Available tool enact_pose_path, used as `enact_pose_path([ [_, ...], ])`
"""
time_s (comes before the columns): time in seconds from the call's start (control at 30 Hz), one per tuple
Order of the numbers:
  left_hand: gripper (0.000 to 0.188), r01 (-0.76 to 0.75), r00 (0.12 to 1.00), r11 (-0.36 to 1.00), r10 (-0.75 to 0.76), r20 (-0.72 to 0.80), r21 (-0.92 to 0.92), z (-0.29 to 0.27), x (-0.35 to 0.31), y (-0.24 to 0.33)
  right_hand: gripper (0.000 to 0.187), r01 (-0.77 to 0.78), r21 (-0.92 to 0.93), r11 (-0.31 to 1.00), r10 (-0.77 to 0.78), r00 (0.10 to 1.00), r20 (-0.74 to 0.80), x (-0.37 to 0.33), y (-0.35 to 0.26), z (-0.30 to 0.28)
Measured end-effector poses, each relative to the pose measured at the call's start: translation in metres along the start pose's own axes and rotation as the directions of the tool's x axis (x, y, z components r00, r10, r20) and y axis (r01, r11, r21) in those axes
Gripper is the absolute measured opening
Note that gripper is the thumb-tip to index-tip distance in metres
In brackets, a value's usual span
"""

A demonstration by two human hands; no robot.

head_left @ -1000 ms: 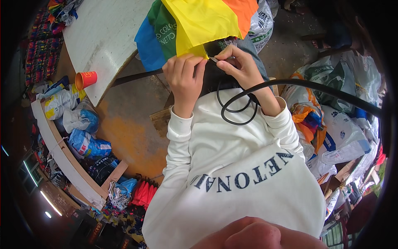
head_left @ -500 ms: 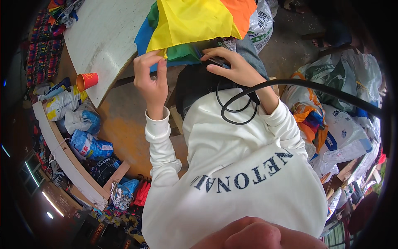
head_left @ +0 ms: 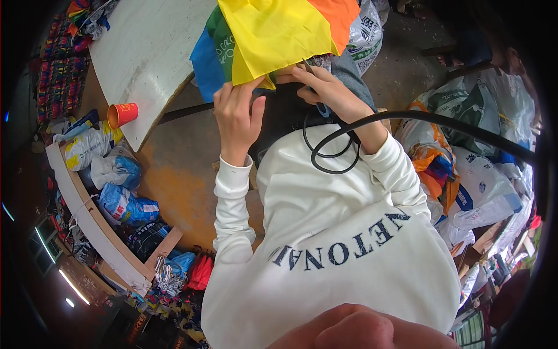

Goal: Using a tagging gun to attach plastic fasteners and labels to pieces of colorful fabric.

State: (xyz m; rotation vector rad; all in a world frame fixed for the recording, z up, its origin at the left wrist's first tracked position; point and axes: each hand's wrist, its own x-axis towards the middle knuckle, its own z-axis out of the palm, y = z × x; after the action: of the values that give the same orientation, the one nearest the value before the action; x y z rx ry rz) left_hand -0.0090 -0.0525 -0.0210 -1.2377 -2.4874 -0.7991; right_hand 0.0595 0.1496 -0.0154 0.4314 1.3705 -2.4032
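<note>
A thin cloth with coloured panels, yellow (head_left: 273, 38), orange, green and blue, hangs over my lap at the top of the view. My left hand (head_left: 237, 119) is at the lower yellow edge, its fingertips closed on the cloth and partly hidden by it. My right hand (head_left: 337, 96) is wrapped round a pair of scissors (head_left: 324, 109). A blue handle shows below the palm, and a dark blade points up by the fingers, close to the yellow edge. Part of the blade is hidden.
A white table (head_left: 145, 52) with a red paper cup (head_left: 122, 115) at its edge stands on the left. A black cable (head_left: 442, 116) crosses from the right and loops over my lap. Stuffed plastic bags (head_left: 482, 180) are heaped on the right; more bags (head_left: 128, 203) lie lower left.
My left hand has moved right and turned, its pinch at the yellow corner now a hold along the edge. My right hand has come up to the cloth, and the scissors show more clearly.
</note>
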Motion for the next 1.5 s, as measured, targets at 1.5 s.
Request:
enact_pose_path([
  [1.5,0.028,0.009,0.995,0.995,0.002,-0.103,0.099,0.011,-0.003,0.009,0.036,0.097,0.035,0.995,-0.098,0.994,0.037,-0.002,0.001,0.006],
])
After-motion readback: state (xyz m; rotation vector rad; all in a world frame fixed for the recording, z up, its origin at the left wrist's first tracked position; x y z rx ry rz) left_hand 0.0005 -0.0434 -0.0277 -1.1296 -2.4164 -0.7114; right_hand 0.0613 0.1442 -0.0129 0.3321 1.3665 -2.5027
